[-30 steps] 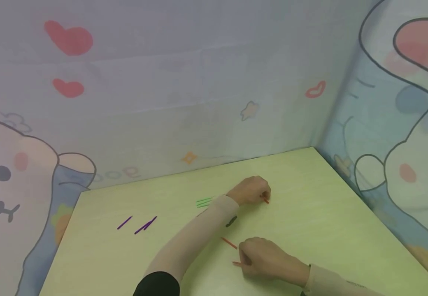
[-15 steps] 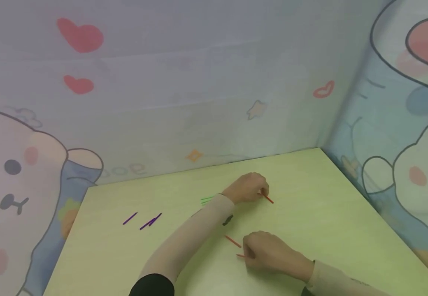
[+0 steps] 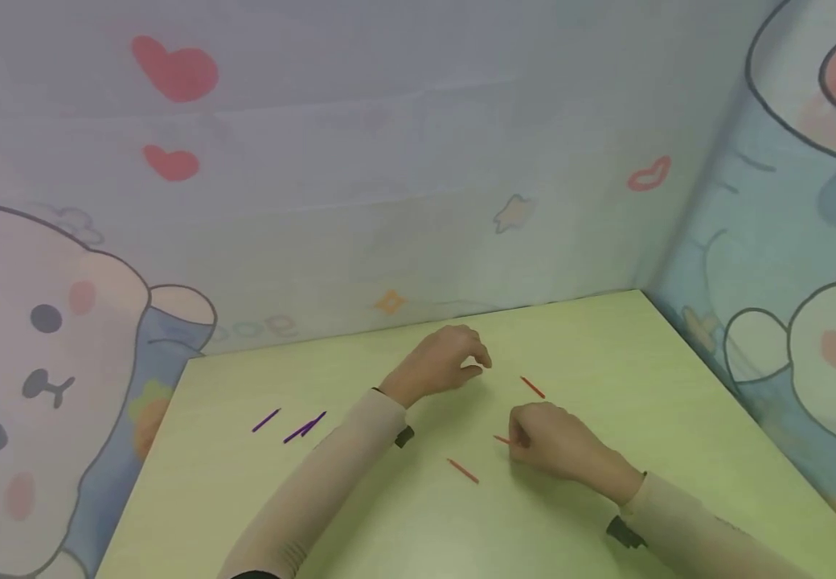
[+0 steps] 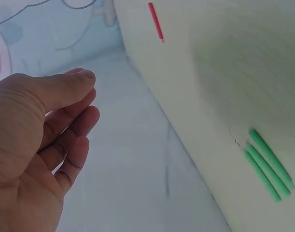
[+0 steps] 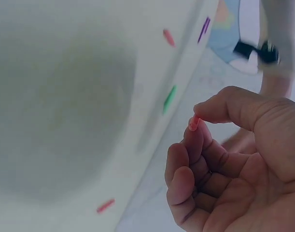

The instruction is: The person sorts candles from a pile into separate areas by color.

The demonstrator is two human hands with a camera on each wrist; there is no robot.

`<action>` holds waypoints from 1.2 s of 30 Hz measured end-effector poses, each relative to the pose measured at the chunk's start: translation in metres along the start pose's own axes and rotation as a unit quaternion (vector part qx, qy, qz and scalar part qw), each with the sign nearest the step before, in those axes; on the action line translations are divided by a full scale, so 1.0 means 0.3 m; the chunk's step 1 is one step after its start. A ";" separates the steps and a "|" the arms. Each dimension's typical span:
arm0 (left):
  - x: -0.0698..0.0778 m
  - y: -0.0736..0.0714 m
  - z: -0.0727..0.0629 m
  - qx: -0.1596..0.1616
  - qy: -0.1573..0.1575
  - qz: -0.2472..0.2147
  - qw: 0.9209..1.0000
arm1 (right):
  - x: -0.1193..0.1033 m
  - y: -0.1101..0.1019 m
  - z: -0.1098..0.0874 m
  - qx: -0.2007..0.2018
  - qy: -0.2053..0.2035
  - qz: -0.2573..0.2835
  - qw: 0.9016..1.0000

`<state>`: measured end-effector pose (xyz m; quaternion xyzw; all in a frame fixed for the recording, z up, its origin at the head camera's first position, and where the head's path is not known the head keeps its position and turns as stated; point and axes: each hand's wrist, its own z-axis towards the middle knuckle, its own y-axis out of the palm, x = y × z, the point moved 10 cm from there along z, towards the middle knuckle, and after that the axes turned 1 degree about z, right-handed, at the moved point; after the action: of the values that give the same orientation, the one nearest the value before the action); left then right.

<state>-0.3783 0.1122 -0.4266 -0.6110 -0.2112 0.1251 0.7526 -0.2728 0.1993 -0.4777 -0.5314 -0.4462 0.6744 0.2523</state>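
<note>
My left hand (image 3: 440, 362) hovers over the back of the table with fingers loosely bent and nothing in them. To its right lies a red stick (image 3: 532, 387), also visible in the left wrist view. My right hand (image 3: 559, 438) pinches a second red stick (image 5: 194, 123) between thumb and index finger; most of it is hidden by the fingers. A third red stick (image 3: 463, 470) lies on the table, left of my right hand. Several green sticks (image 4: 268, 164) lie side by side in the left wrist view; in the head view the left arm hides them.
Several purple sticks (image 3: 305, 427) lie on the left of the pale yellow-green table (image 3: 678, 418), two of them crossing. A cartoon-printed cloth wall (image 3: 331, 265) stands along the table's back and sides.
My left hand has let go of a red stick, leaving it on the table, and drawn back leftward. My right hand has moved up and right, still pinching its red stick.
</note>
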 end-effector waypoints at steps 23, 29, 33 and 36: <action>0.202 0.140 -0.334 -0.008 0.029 0.028 0.999 | 0.354 -0.270 0.092 0.069 0.088 0.021 0.993; 0.226 0.210 -0.334 -0.007 0.047 0.044 0.998 | 0.460 -0.248 0.104 0.045 0.117 0.022 0.992; 0.231 0.250 -0.328 -0.019 0.043 0.050 0.998 | 0.526 -0.231 0.097 0.033 0.139 0.024 0.990; 0.233 0.267 -0.332 -0.027 0.034 0.057 0.997 | 0.566 -0.222 0.087 0.029 0.151 0.025 0.988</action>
<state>-0.2644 0.0749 -0.5093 -0.6457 -0.1539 0.1412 0.7345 -0.3585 0.3606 -0.5024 -0.6305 -0.3699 0.6051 0.3152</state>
